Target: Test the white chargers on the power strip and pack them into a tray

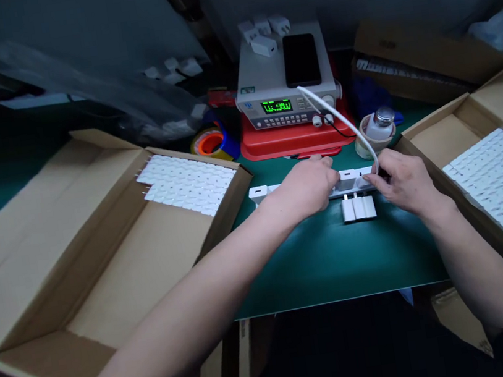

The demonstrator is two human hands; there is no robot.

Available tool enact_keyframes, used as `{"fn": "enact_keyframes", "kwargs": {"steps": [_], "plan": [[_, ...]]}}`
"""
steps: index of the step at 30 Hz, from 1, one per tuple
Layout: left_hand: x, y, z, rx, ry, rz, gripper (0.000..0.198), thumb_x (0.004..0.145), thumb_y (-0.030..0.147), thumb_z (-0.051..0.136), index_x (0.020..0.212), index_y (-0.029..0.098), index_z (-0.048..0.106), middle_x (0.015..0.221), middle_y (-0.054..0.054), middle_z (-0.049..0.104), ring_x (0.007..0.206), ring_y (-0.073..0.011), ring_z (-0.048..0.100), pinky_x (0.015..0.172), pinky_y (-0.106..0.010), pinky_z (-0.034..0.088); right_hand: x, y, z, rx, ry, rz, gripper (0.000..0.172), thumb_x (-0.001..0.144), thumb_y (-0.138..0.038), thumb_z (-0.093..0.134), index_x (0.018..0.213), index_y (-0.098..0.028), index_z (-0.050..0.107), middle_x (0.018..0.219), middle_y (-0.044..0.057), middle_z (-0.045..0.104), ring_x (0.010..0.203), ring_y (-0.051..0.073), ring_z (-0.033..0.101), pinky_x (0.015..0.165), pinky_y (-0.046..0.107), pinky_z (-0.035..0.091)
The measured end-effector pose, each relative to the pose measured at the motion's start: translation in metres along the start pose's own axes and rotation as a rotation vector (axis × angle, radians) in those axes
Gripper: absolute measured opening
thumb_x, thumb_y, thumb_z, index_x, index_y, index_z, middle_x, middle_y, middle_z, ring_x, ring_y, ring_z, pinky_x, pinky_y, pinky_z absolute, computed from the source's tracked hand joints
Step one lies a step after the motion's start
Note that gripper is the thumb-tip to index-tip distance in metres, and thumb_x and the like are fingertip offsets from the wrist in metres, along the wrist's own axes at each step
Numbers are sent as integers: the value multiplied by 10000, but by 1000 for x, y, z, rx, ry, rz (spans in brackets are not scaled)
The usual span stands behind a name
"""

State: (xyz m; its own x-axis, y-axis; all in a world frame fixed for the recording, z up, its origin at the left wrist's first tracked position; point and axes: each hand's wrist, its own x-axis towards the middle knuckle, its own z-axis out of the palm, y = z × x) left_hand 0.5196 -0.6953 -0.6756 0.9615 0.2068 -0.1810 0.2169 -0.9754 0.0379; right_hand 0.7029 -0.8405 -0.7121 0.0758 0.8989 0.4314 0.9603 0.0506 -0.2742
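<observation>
My left hand (311,185) reaches over the white power strip (274,188), its fingers curled down at the strip; what they grip there is hidden. My right hand (403,183) pinches the lower end of a white cable (344,116) at the right part of the strip. One white charger (259,193) stands in the strip's left end, and another white charger (348,179) stands between my hands. Just in front of the strip, three white chargers (358,208) lie side by side on the green mat (328,265), prongs toward the strip.
Behind the strip, a bench meter (289,105) with a lit green display sits on a red tray (273,145), carrying a phone (301,60) and several chargers. Open cartons with rows of chargers flank me, left (149,259) and right (444,130). Tape rolls (210,142) and a bottle (380,125) stand nearby.
</observation>
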Motion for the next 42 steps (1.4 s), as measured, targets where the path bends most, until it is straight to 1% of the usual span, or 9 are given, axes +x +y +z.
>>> {"fn": "enact_keyframes", "kwargs": {"steps": [4,13,17,22,27,30,33,37,42], "plan": [[-14,-12,10,-67,100,-69,290,840,107,618,1110,128,721,1136,-132,696,1043,-289,643,874,-385,528,1,2,-2,34,-19,-28,222,967,-342,582,786,-227,525,773,22,591,654,174,531,570,319,366],[-44,-25,44,-115,172,-159,480,839,44,532,1304,112,627,1042,-149,736,1005,-310,707,803,-409,562,-1,10,4,203,-23,-9,213,959,-353,621,793,-232,568,802,22,648,707,180,606,600,317,442],[-39,-23,53,-146,174,-156,596,841,34,502,1434,98,530,1143,-168,734,1060,-299,703,847,-426,565,-2,7,7,155,9,-12,217,960,-355,618,789,-232,566,794,23,632,706,180,598,607,319,444],[-18,3,41,-113,196,-139,615,905,181,625,1483,64,450,1232,-192,703,1095,-317,661,871,-432,530,-3,5,12,184,41,-16,219,972,-364,607,800,-237,559,804,25,636,730,189,620,640,332,471],[11,26,38,-189,241,-201,286,941,215,613,1211,128,638,1118,-132,700,1058,-299,642,839,-407,485,-5,7,7,212,51,-33,169,962,-333,627,827,-242,584,815,24,668,755,201,660,679,343,513],[13,24,40,-235,297,-102,166,933,174,602,1084,148,666,1084,-106,683,1056,-281,629,861,-409,465,-5,7,0,241,-2,-35,83,959,-278,613,881,-249,619,877,31,697,825,213,690,737,353,547],[13,27,40,-313,328,35,218,928,181,622,1142,142,636,1132,-100,682,1086,-265,621,901,-404,461,-5,7,-6,266,-31,-42,50,953,-240,607,933,-252,651,942,37,721,881,221,710,784,363,568],[22,46,42,-336,353,-44,465,860,186,688,1293,93,545,1130,-139,672,1057,-297,628,855,-418,486,-8,9,-6,265,-30,-12,46,937,-248,638,933,-253,684,963,38,743,895,237,723,805,384,576],[26,50,47,-354,469,-44,284,834,166,657,1107,113,601,1123,-153,634,1074,-320,604,895,-457,506,6,3,-14,436,137,96,27,895,-265,717,910,-242,719,888,24,735,819,209,706,747,356,563]]}}
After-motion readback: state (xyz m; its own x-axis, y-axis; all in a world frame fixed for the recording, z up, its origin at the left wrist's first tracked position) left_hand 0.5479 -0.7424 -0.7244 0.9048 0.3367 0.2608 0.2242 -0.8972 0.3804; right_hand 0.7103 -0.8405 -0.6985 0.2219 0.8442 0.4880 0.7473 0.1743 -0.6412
